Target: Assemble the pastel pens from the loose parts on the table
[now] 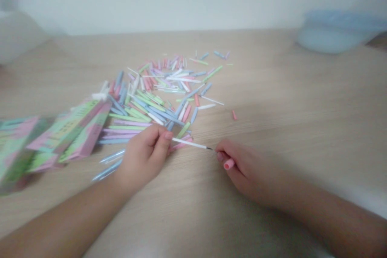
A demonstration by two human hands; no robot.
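My left hand (143, 157) is closed, pinching one end of a thin white pen refill (190, 143) between thumb and fingers. The refill points right, and its dark tip meets the fingertips of my right hand (249, 171). Curled in that right hand is a pink pen barrel (229, 164), its hollow end facing me. Whether the right fingers also grip the refill tip, I cannot tell. Just behind my left hand lies a heap of pastel pen parts (157, 109) in green, blue, pink, purple and white.
Pastel printed boxes (86, 129) lie at the left beside the heap. A small pink piece (234, 115) sits apart on the wood-grain table (290, 109). At the back right is a pale blue bag-like thing (335, 34), blurred. A pale wall (193, 0) stands behind the table.
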